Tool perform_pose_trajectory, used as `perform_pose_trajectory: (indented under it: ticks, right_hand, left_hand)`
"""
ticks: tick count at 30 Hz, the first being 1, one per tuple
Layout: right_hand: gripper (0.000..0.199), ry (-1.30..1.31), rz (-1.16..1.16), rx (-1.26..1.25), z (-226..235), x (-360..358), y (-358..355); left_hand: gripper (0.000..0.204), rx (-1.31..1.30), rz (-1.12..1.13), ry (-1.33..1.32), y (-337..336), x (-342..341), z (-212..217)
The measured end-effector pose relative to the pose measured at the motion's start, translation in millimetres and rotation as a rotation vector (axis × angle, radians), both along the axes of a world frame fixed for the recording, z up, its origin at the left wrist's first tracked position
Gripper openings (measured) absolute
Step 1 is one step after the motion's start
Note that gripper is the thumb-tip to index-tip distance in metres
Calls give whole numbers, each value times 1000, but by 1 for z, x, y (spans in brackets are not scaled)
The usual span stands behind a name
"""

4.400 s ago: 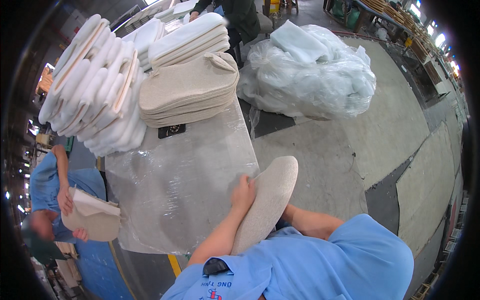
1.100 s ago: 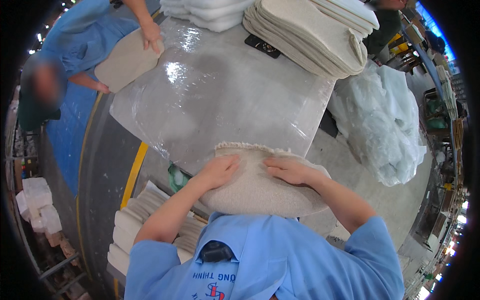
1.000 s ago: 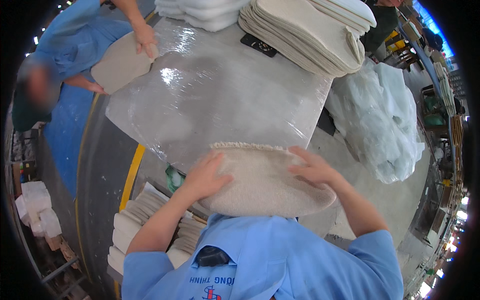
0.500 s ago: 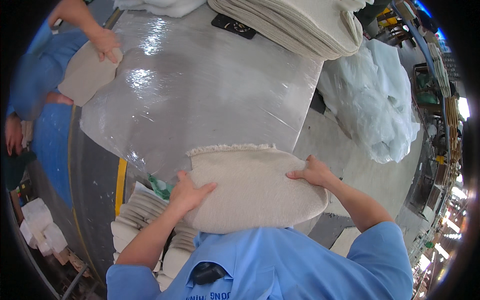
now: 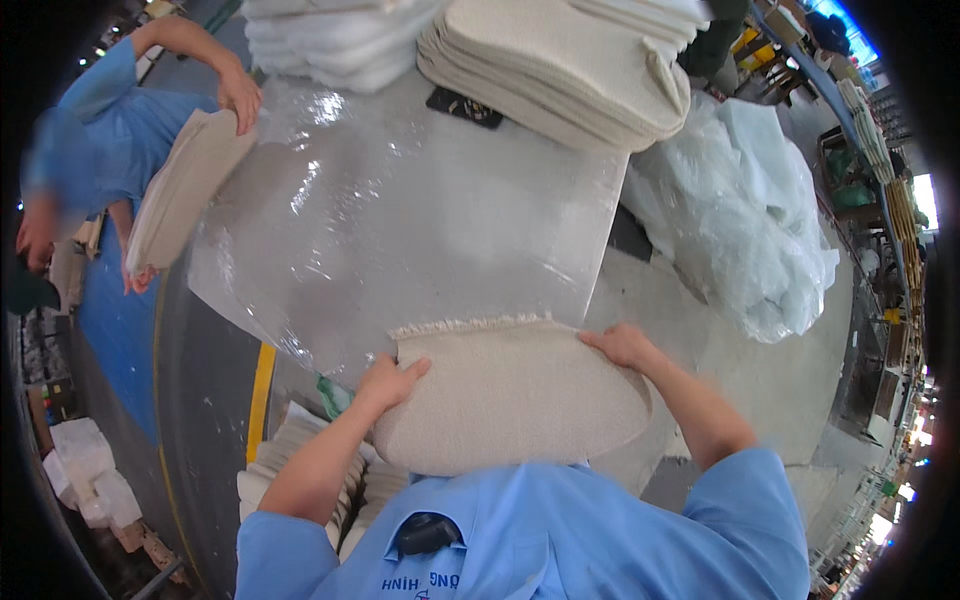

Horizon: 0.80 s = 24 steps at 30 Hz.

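Observation:
I hold a beige, rounded fabric pad (image 5: 505, 395) flat at the near edge of a table covered with clear plastic sheet (image 5: 400, 230). My left hand (image 5: 388, 382) grips the pad's left edge, fingers on top. My right hand (image 5: 620, 345) holds its right far corner. The pad's straight, frayed edge faces away from me and lies on the plastic. The near part of the pad is hidden by my blue shirt.
A stack of similar beige pads (image 5: 560, 60) and a stack of white pads (image 5: 330, 40) stand at the table's far side, with a small black device (image 5: 465, 107) between them. Another person in blue (image 5: 100, 150) holds a pad (image 5: 180, 200) at left. Crumpled plastic wrap (image 5: 740, 220) lies at right. More pads (image 5: 290, 470) are stacked below left.
The pad has come down from in front of me onto the table's near edge, and my hands have spread out to its two sides. The other person's pad has tilted downward.

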State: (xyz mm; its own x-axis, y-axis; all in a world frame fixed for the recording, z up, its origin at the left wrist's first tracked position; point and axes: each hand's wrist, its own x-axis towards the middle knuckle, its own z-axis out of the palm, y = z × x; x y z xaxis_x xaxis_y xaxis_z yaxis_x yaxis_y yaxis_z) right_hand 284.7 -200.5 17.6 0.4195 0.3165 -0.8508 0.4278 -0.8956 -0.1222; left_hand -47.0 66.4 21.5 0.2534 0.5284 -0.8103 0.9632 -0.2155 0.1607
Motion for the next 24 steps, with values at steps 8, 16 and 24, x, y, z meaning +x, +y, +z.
perform_pose_trajectory:
  ticks: [8,16,24]
  right_hand:
    - [71,-291,-438,590,73,2,41]
    - [67,-288,-653,544,19,-43,58]
    - [76,-427,540,854,12,-120,74]
  left_hand:
    - [76,453,119,-381,77,70,68]
    - [61,652,189,-412,93,83,4]
    - [68,771,-597,-583,-7,49,-17]
